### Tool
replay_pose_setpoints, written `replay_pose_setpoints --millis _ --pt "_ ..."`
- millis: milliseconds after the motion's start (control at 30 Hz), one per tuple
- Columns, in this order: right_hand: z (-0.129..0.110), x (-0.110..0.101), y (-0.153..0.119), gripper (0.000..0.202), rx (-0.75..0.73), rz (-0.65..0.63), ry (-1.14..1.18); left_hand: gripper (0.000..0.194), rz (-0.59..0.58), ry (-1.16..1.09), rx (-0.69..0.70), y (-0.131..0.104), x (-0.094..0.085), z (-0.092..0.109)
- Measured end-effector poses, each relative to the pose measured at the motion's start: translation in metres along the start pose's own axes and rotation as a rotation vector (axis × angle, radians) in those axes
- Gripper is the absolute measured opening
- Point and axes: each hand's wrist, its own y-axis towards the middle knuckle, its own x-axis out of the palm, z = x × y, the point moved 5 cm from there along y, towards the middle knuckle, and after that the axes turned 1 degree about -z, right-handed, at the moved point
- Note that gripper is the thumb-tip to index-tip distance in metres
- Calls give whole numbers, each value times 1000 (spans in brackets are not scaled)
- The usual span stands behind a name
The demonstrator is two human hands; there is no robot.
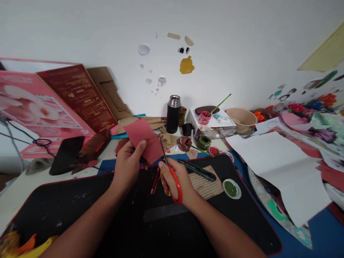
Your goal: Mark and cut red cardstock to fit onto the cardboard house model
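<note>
- Head view: the cutting looks under way, judging by the scissors (178, 183) at the right edge of the red paper (143, 139); the paper is one broad piece, and no finished shape shows, so much of the trimming is probably left.
- Left hand (128, 163) pinches the paper's lower left side, thumb flat on the front, fingers curled behind; it is raised above the far edge of the black mat (129, 229).
- Right hand (180, 177) is closed around the orange handles, blades pointing up; whether they have bitten into the paper is hard to tell at this blur.
- Paper: matt, stiff-looking, straight-sided, with a faint crease.
- Corrugated cardboard (205, 186): ridged, tan, flat on the mat, a slim dark cutter (198, 169) lying across it.
- Round white dish (224, 187): smooth-rimmed, holding thick green paint (231, 189).
</note>
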Motion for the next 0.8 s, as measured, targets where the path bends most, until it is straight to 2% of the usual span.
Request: replay_pose_setpoints --millis 233,367,500,633,733,800 --pt "6 0 0 50 -6 48 21 35 -13 22 -24 1 -1 -3" --pt "7 -3 1 53 -17 24 42 39 68 16 -11 9 -15 -3" --pt "3 -4 -1 54 -24 -74 -28 40 123 -78 56 19 -33 13" --pt "-7 8 -6 52 -90 -229 -271 34 192 -131 95 23 -54 40" --pt "-18 23 -11 50 -193 -317 -639 31 201 -144 122 23 -65 57" --pt "-24 35 -16 47 -223 -399 -909 30 169 -158 105 23 -67 61"
